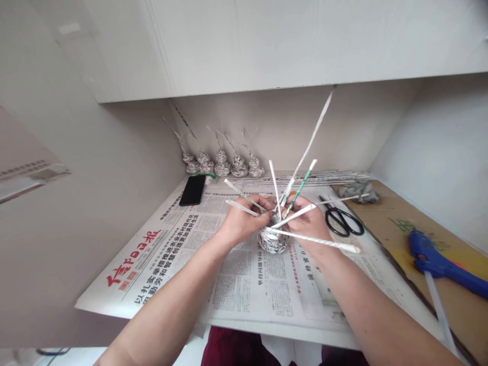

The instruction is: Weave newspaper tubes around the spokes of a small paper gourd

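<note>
A small round woven paper body (273, 241) stands on the newspaper between my hands, with several rolled paper tubes sticking out of its top. One long white tube (309, 140) rises up and to the right, and a green tube (301, 188) stands beside it. My left hand (247, 218) is closed at the upper left of the weave, fingertips pinching around the tube bases. From the right, my right hand (305, 218) closes on the weave's top edge among the tubes. The exact grip of the fingertips is partly hidden by the tubes.
Several finished gourd-shaped paper weaves (239, 165) line the back wall. A black phone (192, 190) lies at the left. Black scissors (343, 221), a grey cloth (358, 191) and a blue glue gun (438, 259) are at the right. Newspaper (171, 264) covers the table beneath an overhanging white panel.
</note>
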{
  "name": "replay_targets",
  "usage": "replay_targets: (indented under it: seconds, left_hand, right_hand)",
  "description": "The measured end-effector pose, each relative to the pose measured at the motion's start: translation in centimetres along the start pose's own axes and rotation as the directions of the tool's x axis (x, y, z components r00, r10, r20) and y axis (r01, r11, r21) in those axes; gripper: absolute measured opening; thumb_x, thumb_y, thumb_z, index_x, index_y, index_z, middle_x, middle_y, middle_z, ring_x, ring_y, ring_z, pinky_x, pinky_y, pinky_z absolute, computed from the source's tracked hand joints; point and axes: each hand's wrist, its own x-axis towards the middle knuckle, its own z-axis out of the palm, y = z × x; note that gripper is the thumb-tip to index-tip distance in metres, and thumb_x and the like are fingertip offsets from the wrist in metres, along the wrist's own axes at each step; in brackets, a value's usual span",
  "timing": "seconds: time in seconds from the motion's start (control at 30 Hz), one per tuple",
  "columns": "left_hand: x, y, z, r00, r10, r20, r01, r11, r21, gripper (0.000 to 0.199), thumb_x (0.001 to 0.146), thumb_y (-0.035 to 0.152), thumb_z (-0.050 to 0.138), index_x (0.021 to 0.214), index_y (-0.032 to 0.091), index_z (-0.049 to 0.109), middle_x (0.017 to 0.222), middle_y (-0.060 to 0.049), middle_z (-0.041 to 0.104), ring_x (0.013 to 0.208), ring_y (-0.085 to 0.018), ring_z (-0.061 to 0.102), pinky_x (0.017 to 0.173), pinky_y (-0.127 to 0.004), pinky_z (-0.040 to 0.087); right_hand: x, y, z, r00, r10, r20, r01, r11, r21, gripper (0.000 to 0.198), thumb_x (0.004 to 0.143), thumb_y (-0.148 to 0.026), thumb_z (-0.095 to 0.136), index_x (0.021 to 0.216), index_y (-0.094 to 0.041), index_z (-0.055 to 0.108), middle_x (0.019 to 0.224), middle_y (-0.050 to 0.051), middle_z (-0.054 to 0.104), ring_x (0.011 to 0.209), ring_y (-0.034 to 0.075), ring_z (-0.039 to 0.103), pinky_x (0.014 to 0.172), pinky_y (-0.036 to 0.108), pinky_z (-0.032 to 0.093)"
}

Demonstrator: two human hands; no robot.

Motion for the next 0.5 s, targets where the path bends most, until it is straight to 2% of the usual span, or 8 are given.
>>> replay_targets:
  seconds: [0.07, 0.2, 0.37, 0.5]
  left_hand:
    - [-0.03, -0.08, 0.01, 1.000, 0.029, -0.008, -0.029, 0.999, -0.014, 0.012, 0.071, 0.024, 0.065, 0.078, 0.014, 0.063, 0.071, -0.001, 0.064, 0.057, -0.008, 0.051, 0.053, -0.020, 0.040]
    - [-0.07, -0.23, 0.13, 0.997, 0.074, -0.023, -0.075, 0.997, -0.033, 0.009, 0.071, 0.019, 0.063, 0.078, 0.014, 0.064, 0.070, -0.001, 0.064, 0.057, -0.008, 0.053, 0.054, -0.019, 0.041]
    - [0.02, -0.27, 0.12, 0.989, 0.147, -0.025, -0.147, 0.989, 0.001, 0.009, 0.070, 0.013, 0.060, 0.076, 0.014, 0.067, 0.071, -0.001, 0.067, 0.058, -0.008, 0.054, 0.055, -0.019, 0.042]
    - [0.04, -0.25, -0.20, 0.983, 0.186, -0.011, -0.185, 0.982, 0.036, 0.010, 0.070, 0.013, 0.062, 0.078, 0.015, 0.069, 0.076, -0.003, 0.069, 0.064, -0.010, 0.059, 0.059, -0.020, 0.045]
  right_hand:
    - [-0.07, 0.06, 0.22, 1.000, 0.001, -0.026, 0.000, 0.998, 0.056, 0.016, 0.066, -0.023, 0.072, 0.078, -0.021, 0.063, 0.068, -0.002, 0.064, 0.058, 0.013, 0.057, 0.055, 0.025, 0.045]
    - [0.07, -0.15, 0.53, 0.989, 0.116, -0.093, -0.104, 0.987, 0.124, 0.019, 0.064, -0.026, 0.074, 0.078, -0.021, 0.063, 0.059, -0.004, 0.061, 0.045, 0.010, 0.050, 0.042, 0.022, 0.038]
    - [0.60, -0.35, 0.15, 0.958, 0.285, -0.039, -0.266, 0.929, 0.255, 0.025, 0.053, -0.019, 0.074, 0.077, -0.018, 0.066, 0.060, -0.002, 0.062, 0.048, 0.010, 0.051, 0.042, 0.022, 0.038]
    - [0.85, -0.07, -0.18, 0.951, 0.309, -0.029, -0.288, 0.914, 0.287, 0.027, 0.052, -0.018, 0.075, 0.078, -0.016, 0.067, 0.060, -0.002, 0.061, 0.048, 0.010, 0.050, 0.041, 0.021, 0.036]
